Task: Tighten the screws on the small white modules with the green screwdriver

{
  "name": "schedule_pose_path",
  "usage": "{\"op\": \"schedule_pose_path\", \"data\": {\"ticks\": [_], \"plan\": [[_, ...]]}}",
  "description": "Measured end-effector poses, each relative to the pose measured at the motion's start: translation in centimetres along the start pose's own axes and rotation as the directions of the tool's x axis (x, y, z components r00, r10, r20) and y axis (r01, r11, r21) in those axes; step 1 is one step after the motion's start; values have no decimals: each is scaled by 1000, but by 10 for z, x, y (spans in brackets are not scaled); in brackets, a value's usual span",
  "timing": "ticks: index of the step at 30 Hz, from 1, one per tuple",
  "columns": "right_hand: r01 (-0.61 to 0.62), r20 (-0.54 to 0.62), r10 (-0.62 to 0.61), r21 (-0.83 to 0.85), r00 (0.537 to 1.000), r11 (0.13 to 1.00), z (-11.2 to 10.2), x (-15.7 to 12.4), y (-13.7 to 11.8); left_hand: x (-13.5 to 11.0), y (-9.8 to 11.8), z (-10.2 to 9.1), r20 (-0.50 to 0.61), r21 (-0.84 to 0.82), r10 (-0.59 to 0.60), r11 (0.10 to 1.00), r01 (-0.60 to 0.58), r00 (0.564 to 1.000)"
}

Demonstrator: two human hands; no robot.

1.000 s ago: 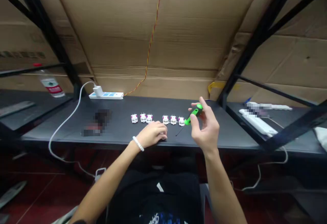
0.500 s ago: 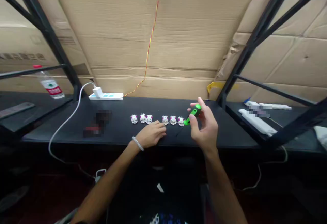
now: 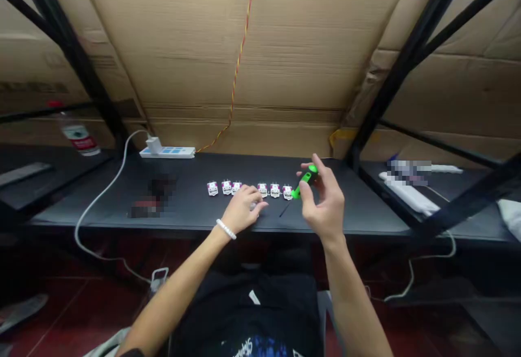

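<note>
The right hand (image 3: 323,205) pinches a green-and-black screwdriver (image 3: 307,179) between thumb and fingers, raised just above the far end of a row of six small white-and-pink modules (image 3: 262,190) on a black bench (image 3: 366,210). The left hand (image 3: 242,210) sits curled and palm-down near the bench's front edge, fingertips just beside the middle of the row; whether it has hold of anything beneath them, I can't tell. A thin dark rod (image 3: 285,210) lies just below the right hand. Left along the bench sit a pixelated, blurred object (image 3: 152,197) and a white power strip (image 3: 166,152) at the back edge, its white cable (image 3: 103,194) trailing over the bench — to the right, bare bench runs to a black metal upright (image 3: 355,156).
</note>
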State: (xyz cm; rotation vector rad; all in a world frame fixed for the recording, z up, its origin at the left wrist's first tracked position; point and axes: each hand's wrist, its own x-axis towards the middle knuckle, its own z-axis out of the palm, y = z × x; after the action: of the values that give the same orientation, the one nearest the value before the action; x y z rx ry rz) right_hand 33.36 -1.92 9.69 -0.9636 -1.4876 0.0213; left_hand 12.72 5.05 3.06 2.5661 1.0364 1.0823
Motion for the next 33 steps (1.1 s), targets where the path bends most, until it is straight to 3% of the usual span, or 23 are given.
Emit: {"op": "schedule_pose_path", "data": {"ticks": [4, 8, 11, 15, 25, 33], "plan": [[-3, 7, 4, -12, 1000, 1000, 1, 0, 1, 3, -2, 3, 41, 6, -53, 999, 53, 998], [-7, -13, 7, -2, 1000, 1000, 2, -1, 4, 4, -12, -10, 53, -70, -40, 997, 44, 998], [-20, -62, 22, 36, 998, 999, 3, -1, 7, 0, -26, -27, 214, -164, 107, 984, -72, 971], [-40, -111, 53, 112, 992, 993, 8, 0, 10, -9, -40, -41, 353, -205, 159, 975, -90, 922], [-25, -44, 32, 161, 999, 987, 33, -13, 12, -3, -43, -31, 323, -302, 212, 947, -111, 922], [-23, -11, 24, 92, 1000, 996, 37, -15, 9, -4, -46, -32, 316, -339, 202, 937, -89, 927]]}}
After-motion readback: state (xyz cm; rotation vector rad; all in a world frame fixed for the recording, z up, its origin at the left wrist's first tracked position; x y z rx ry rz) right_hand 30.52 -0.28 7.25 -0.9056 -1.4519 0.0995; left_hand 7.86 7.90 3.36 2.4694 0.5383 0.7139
